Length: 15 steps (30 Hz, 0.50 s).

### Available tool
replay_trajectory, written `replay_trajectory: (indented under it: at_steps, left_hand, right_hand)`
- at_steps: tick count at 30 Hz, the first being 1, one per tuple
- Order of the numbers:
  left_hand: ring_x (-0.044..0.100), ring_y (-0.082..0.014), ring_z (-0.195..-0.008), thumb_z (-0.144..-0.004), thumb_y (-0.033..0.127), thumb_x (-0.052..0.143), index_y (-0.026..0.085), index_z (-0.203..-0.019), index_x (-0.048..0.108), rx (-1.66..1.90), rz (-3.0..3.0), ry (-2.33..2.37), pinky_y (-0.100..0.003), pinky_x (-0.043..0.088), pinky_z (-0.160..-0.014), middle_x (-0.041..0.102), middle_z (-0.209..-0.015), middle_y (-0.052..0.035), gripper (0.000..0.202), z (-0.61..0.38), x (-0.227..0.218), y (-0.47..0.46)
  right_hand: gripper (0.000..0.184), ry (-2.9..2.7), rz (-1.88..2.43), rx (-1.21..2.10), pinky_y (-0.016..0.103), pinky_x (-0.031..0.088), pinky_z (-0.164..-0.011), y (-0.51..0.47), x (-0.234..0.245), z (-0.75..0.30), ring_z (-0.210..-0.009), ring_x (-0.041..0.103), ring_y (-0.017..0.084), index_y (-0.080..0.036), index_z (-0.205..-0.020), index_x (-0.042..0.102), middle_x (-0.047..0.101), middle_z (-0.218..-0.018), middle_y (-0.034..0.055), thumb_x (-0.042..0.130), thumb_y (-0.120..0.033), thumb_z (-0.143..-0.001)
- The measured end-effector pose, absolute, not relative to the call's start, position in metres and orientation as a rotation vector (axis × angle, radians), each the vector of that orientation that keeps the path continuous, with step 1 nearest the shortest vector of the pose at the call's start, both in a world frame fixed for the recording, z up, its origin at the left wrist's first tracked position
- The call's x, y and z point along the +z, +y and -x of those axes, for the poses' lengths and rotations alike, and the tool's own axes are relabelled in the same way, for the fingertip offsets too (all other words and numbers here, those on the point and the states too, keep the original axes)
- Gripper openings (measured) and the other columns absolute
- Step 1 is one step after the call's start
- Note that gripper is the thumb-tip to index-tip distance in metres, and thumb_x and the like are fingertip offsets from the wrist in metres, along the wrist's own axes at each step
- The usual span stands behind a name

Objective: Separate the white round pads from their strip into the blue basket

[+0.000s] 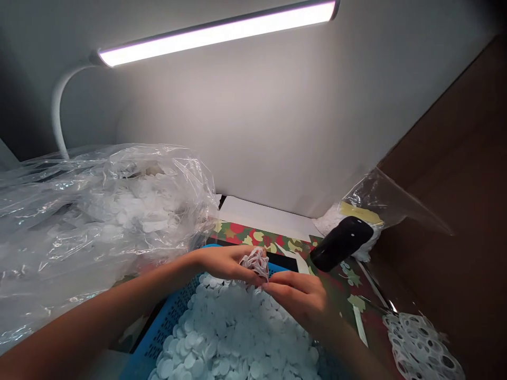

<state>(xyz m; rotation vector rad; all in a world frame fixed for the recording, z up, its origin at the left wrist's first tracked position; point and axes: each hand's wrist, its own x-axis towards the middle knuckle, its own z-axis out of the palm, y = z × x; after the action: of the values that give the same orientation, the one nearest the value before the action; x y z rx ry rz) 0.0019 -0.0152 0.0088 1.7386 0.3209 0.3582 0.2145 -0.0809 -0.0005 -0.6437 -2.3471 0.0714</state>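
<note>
From my end I see the left hand [226, 262] curled around a bundle of white strips [256, 263], its thumb along the near side and its other fingers behind, closed only as far as the bundle's bulk allows. The right hand [303, 296] meets it at the lower end, fingers drawn nearly together; I can't tell whether they pinch a strand or just rest there. The bundle sits above the white discs [233, 338] heaped in the blue basket [160, 330].

To handle this well, I'd have the left fingers hold firmly without crushing, and let the right fingertips work one strand at a time with short, gentle pulls. Loops look likely to snag, so I'd ease any catch loose rather than tug, with both wrists clear of the discs.
</note>
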Motion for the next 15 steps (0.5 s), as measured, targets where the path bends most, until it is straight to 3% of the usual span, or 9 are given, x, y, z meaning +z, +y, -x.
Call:
replay_trajectory:
  at_steps: [9,15]
  left_hand:
    - [0.047,-0.0095,-0.063,-0.081,0.020,0.055,0.017,-0.081,0.047,0.299,-1.769,0.316,-0.021,0.036,-0.055,0.049,-0.072,0.0021,0.008,-0.0023,0.0082,-0.0155]
    - [0.046,-0.0102,-0.065,-0.081,0.025,0.055,0.017,-0.080,0.047,0.328,-1.807,0.330,-0.022,0.036,-0.056,0.047,-0.073,0.0021,0.011,-0.0016,0.0031,-0.0123]
  right_hand:
    - [0.017,-2.425,0.638,-0.053,0.022,0.045,-0.056,-0.0823,-0.0009,-0.2135,-0.066,0.061,0.012,-0.019,-0.102,0.062,0.069,-0.089,0.0042,0.053,-0.012,-0.089]
    - [0.016,-2.527,0.702,-0.085,0.021,0.040,-0.051,-0.0808,-0.0033,-0.2143,-0.060,0.057,0.010,-0.021,-0.088,0.061,0.067,-0.088,0.0011,0.048,-0.011,-0.089]
